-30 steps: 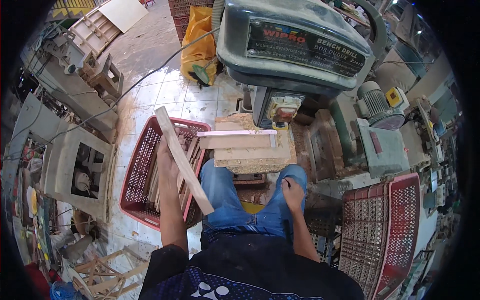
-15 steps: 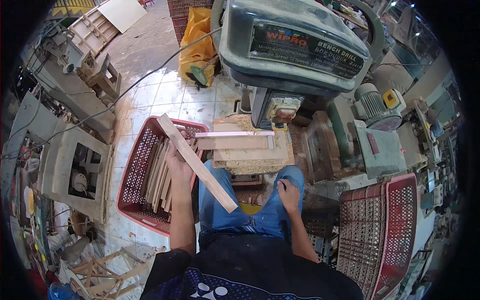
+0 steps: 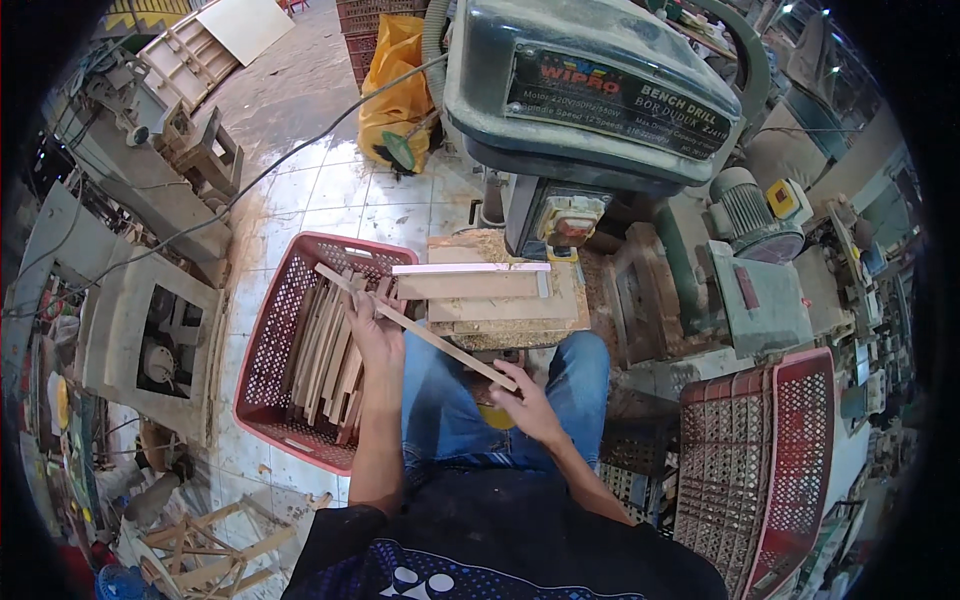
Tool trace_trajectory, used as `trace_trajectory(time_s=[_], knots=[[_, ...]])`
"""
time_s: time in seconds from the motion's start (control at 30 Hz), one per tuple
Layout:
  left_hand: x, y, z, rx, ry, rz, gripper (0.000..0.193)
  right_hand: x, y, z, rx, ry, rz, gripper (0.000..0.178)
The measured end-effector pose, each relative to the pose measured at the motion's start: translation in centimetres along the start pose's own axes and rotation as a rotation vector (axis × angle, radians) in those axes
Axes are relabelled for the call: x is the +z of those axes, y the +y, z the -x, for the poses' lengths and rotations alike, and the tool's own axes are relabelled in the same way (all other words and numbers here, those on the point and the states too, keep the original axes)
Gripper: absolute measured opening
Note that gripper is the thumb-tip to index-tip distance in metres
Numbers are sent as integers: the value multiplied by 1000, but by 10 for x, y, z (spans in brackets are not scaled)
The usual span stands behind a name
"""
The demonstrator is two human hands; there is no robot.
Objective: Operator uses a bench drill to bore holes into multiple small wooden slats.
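Note:
A long wooden strip (image 3: 440, 343) slants across in front of me, turned with its narrow edge upward. My left hand (image 3: 376, 335) is closed around it toward its far-left end, above the red crate. At the near-right end, over my lap, my right hand (image 3: 528, 405) has its fingers and thumb on either side of the strip's tip. A red plastic crate (image 3: 262, 350) stands to my left with several similar wooden strips (image 3: 318, 350) in it. Ahead is the bench drill (image 3: 590, 100), above a dusty wooden work board (image 3: 480, 312) with a pale fence strip (image 3: 470, 268) on it.
Wood shavings lie on the work board. A black cable (image 3: 300, 150) runs from the drill toward the left. Stacked red crates (image 3: 750, 470) stand at my right, near an electric motor (image 3: 752, 215). A machine stand (image 3: 150, 340) is at the left, and a yellow bag (image 3: 392, 90) lies behind the crate.
The strip has turned from its broad face to its narrow edge and its near end has swung right and away from me. My right hand has left my thigh and come to that end.

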State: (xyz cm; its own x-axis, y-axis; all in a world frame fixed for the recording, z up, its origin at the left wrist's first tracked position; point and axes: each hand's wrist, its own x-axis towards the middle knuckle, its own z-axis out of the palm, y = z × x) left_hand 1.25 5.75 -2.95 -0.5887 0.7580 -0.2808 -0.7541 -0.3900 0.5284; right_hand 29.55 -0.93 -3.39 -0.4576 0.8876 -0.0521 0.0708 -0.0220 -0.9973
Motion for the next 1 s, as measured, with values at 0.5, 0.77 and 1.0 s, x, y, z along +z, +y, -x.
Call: trace_trajectory(time_s=[0.5, 0.77, 1.0], knots=[[32, 28, 54, 954, -1183, -1784, 54, -34, -22, -33, 257, 49, -617, 33], [18, 49, 21, 739, -1056, -1776, 48, -56, -12, -36, 197, 293, -371, 41], [-36, 55, 1, 691, -696, -1705, 46, -136, 36, 23, 46, 734, 86, 39]])
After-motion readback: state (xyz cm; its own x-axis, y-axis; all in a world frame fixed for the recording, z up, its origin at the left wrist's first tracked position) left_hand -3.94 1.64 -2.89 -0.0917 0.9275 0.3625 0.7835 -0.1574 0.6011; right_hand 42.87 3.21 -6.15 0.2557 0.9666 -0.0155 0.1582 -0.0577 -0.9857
